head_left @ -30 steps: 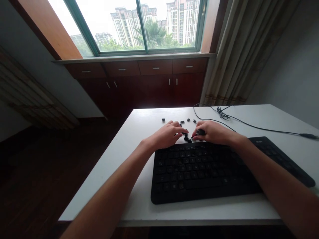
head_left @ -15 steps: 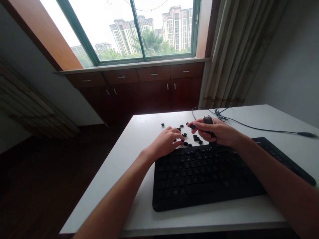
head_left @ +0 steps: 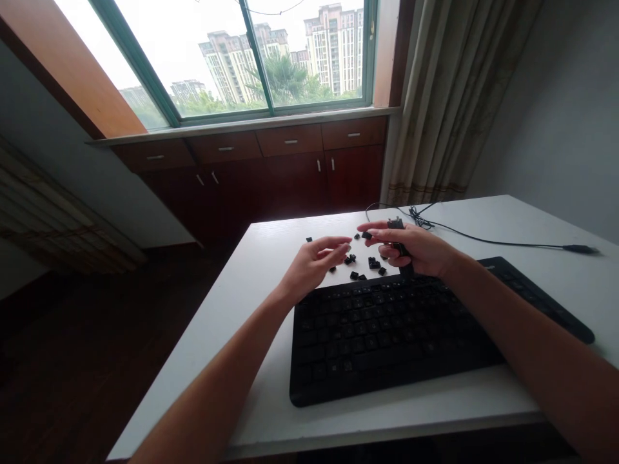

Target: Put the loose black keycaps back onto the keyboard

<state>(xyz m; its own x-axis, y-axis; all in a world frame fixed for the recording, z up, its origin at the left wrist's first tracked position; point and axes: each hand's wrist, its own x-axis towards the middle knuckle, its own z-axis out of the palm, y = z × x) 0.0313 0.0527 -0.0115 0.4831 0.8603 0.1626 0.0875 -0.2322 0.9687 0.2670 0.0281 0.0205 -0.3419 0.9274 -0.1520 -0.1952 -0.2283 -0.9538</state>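
Observation:
My left hand (head_left: 314,261) hovers over the table beside the loose black keycaps (head_left: 373,263), thumb and fingertips pinched together. Whatever small thing may sit between those fingertips is too small to name. Between the thumb and index finger of my right hand (head_left: 418,248) is a black keycap (head_left: 366,236). The other fingers of that hand wrap round a dark, stick-like tool (head_left: 405,265) with small metal prongs at its upper end. Just below both hands lies a black keyboard (head_left: 367,351); my right forearm covers part of it.
The white table (head_left: 213,335) carries everything. A black cable (head_left: 488,240) runs along its far right side, bundled near the back and ending in a plug (head_left: 580,249). Beyond the table stand dark red cabinets (head_left: 290,183) under a window.
My left hand has lifted from among the keycaps, and its spread fingers have drawn together. My right hand keeps hold of the keycap and the dark tool. The view has shifted slightly.

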